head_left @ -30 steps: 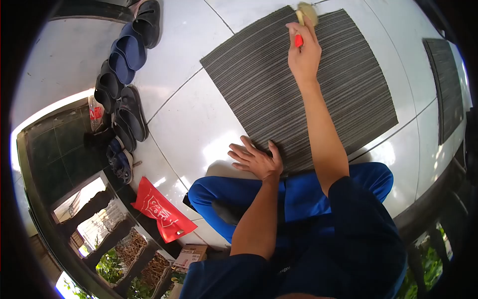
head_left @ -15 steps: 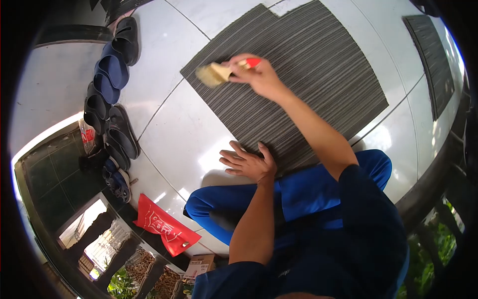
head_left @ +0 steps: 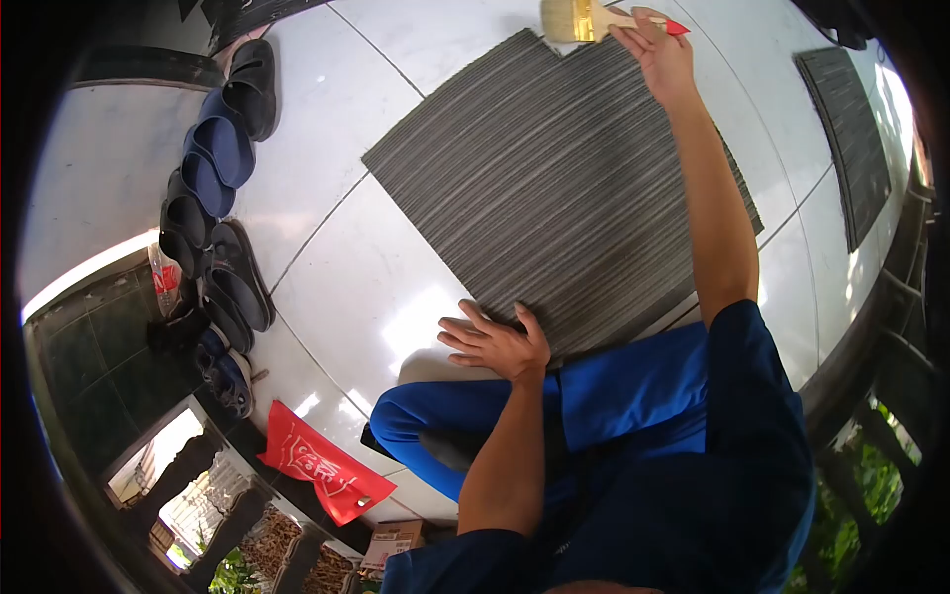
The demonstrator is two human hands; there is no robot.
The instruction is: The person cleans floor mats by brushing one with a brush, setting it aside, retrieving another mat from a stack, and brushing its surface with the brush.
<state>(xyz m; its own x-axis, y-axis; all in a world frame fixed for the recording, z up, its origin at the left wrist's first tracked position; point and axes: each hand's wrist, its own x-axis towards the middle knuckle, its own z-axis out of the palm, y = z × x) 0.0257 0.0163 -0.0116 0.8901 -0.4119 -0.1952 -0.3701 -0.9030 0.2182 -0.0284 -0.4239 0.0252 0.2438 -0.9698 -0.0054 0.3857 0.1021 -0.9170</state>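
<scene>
The right hand (head_left: 663, 61) pinches the brush (head_left: 572, 20), long side running left to right, hairs pointing left. The left hand (head_left: 503, 346), fingers spread, is at the near edge of the mat (head_left: 554, 178).

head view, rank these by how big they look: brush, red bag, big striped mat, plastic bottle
1. Big striped mat, by far
2. Red bag
3. Brush, partly covered by fingers
4. Plastic bottle, the smallest as seen

Floor (head_left: 341, 262) gives passage between mat (head_left: 554, 178) and footwear (head_left: 220, 148); railing (head_left: 849, 371) seemingly bars the right.
</scene>
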